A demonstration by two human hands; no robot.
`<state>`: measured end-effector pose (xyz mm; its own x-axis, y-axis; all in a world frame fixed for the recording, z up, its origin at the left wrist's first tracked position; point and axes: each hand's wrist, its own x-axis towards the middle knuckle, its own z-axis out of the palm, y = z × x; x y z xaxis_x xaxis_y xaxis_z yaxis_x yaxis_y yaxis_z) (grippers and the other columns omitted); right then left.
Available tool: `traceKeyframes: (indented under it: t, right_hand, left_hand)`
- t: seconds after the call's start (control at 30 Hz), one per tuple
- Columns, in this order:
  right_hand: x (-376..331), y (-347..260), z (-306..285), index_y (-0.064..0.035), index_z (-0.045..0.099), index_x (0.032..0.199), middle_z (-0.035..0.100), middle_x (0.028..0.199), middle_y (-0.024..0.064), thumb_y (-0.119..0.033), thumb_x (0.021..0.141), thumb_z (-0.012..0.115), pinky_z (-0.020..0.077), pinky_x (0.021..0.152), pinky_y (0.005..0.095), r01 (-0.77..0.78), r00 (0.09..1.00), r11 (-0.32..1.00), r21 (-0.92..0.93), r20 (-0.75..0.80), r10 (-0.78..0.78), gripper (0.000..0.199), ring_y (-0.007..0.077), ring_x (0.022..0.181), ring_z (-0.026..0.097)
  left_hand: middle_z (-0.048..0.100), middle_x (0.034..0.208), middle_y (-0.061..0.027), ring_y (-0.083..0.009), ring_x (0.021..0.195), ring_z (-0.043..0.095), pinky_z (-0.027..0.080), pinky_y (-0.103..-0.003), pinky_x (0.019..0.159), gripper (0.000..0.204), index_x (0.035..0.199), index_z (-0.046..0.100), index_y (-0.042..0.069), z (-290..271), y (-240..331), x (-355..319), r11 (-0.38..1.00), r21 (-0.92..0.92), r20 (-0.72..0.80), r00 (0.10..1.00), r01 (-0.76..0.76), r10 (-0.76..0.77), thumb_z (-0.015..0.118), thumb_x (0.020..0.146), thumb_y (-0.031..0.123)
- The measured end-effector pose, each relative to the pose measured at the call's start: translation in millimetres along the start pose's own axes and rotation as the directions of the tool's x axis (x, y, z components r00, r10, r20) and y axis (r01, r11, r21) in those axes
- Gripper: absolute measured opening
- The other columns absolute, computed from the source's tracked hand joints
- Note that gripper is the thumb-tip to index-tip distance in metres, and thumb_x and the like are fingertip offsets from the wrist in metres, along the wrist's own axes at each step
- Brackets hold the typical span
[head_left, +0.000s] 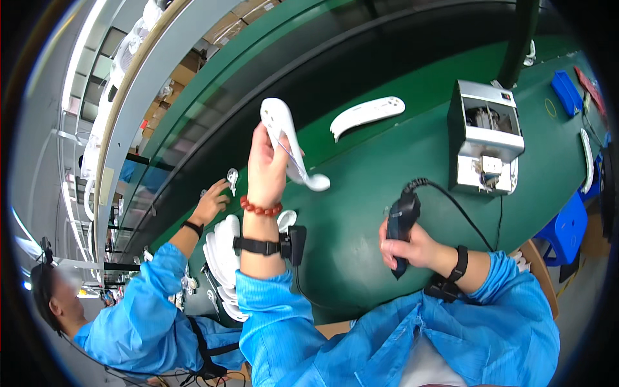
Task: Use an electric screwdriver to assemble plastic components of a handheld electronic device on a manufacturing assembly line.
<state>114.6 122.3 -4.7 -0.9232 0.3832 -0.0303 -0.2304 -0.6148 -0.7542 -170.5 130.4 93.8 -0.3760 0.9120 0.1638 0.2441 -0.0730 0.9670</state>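
My left hand (pixel 266 168) is raised over the green bench and closed around a white curved plastic shell (pixel 282 119) with a rounded, flared lower end. Small holes show near the shell's upper end. In my right hand (pixel 416 248) is a black electric screwdriver (pixel 404 216), with its coiled cord leaving the top and its tapered end towards me. The screwdriver is apart from the shell. Beyond my hands, a similar white shell (pixel 367 117) lies on the bench.
A silver box-shaped machine (pixel 487 145) stands at the right of the green bench (pixel 342 238). White parts are stacked (pixel 222 264) beside my left forearm. At left, a co-worker's hand (pixel 209 208) reaches over the bench. A blue tray (pixel 567 92) and a blue stool (pixel 564 226) are far right.
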Motion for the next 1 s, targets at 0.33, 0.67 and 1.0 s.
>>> traceKeyframes:
  t: [0.33, 0.67, 1.0]
  right_hand:
    - [-51.4, -72.5, -3.0, -0.004, 0.047, 0.094, 0.056, 0.065, 0.0068, -0.019, 0.09, 0.065, 0.0447, 0.049, 0.0279, 0.45, 0.888, 0.889, -0.079, -0.06, -0.455, 0.023, 0.013, 0.054, 0.055]
    - [-61.4, -145.8, -65.7, -0.0019, 0.046, 0.099, 0.054, 0.071, 0.01, -0.007, 0.094, 0.05, 0.0462, 0.053, 0.0318, 0.683, 0.447, 0.475, -0.556, -0.197, -0.873, 0.008, 0.0176, 0.056, 0.053]
    - [-59.9, -144.5, -79.3, -0.0042, 0.048, 0.104, 0.052, 0.071, 0.0096, -0.015, 0.097, 0.043, 0.045, 0.054, 0.0311, 0.501, 0.54, 0.416, -0.759, -0.102, -0.835, 0.014, 0.0154, 0.055, 0.049]
  left_hand:
    - [0.065, 0.101, -0.0146, -0.0346, 0.09, 0.063, 0.05, -0.041, 0.08, 0.047, 0.129, 0.057, 0.014, 58.5, -0.8, -170.0, 0.734, 0.671, 0.494, 0.801, -0.105, -0.337, 0.067, 0.083, 0.015]
    - [0.069, 0.096, -0.0081, -0.0251, 0.088, 0.063, 0.044, -0.037, 0.077, 0.037, 0.11, 0.069, 0.009, 116.2, -19.1, -192.8, 0.558, 0.815, 0.29, 0.944, -0.159, -0.155, 0.075, 0.074, 0.018]
    - [0.067, 0.092, -0.0098, -0.0274, 0.083, 0.062, 0.045, -0.038, 0.075, 0.034, 0.108, 0.068, 0.006, 117.8, -27.0, -193.5, 0.6, 0.792, 0.231, 0.964, -0.11, -0.129, 0.073, 0.077, 0.019]
